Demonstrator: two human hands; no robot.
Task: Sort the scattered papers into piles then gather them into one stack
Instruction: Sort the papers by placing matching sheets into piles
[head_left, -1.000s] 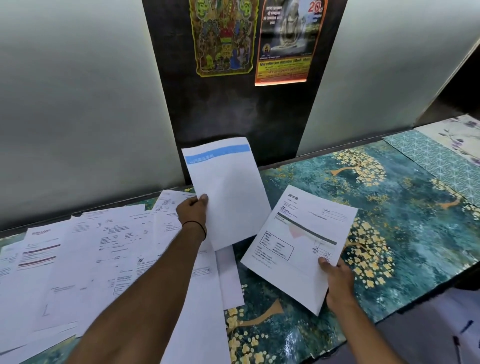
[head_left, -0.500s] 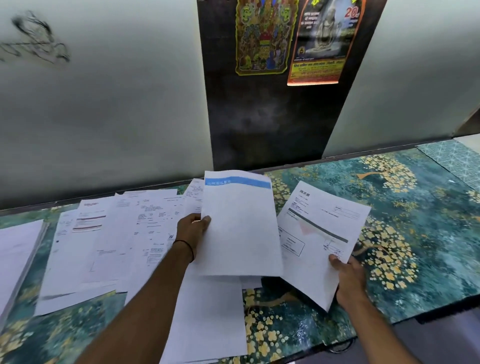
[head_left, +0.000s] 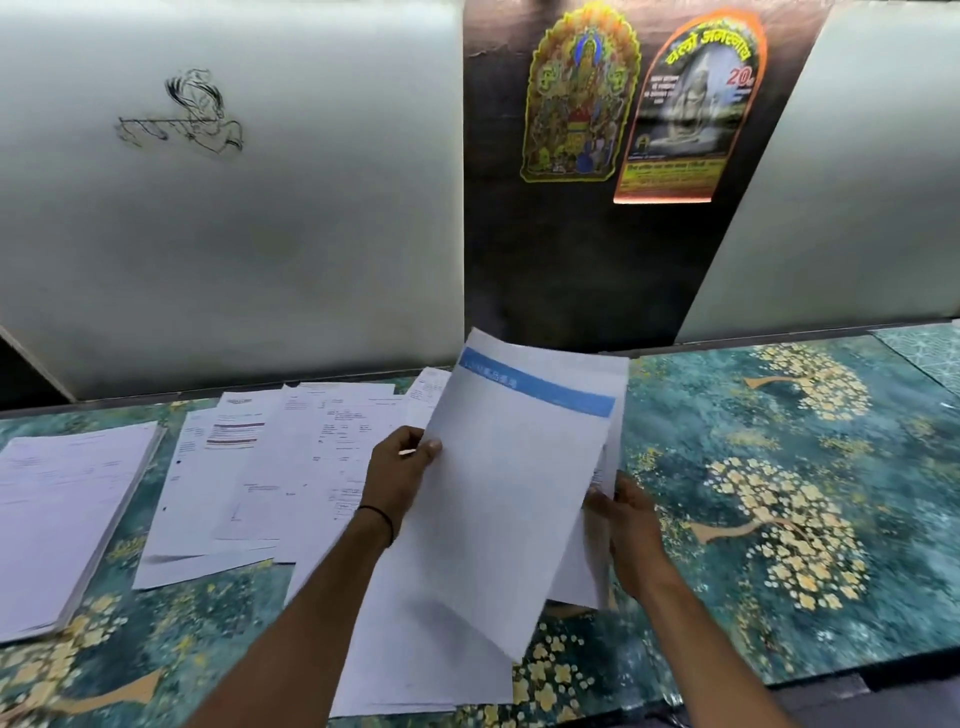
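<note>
In the middle of the frame the left hand (head_left: 402, 467) pinches the left side of a white sheet with a blue stripe (head_left: 519, 467), thumb on the front and fingers behind it. The right hand (head_left: 631, 525), just right of middle, holds the side of a second sheet (head_left: 587, 571) that sits right behind the first one, so the two hands are close together with paper between them. How the right fingers curl is partly hidden. Both sheets are up off the table (head_left: 779, 467) and tilted. More loose papers (head_left: 311, 452) lie spread out at middle left, some on top of others. A neat pile (head_left: 62, 509) sits at the far left, and a few sheets (head_left: 415, 649) lie flat at the bottom middle under the arms. It looks like the two held sheets are being put together. To do this well, I think the corners should line up first, top with top and side with side. The grip should be soft, so the paper does not bend or crease. Then the pair can go down flat on the pile where it belongs. The bottom sheets lie near the front edge, so the arms should not push them off.
</note>
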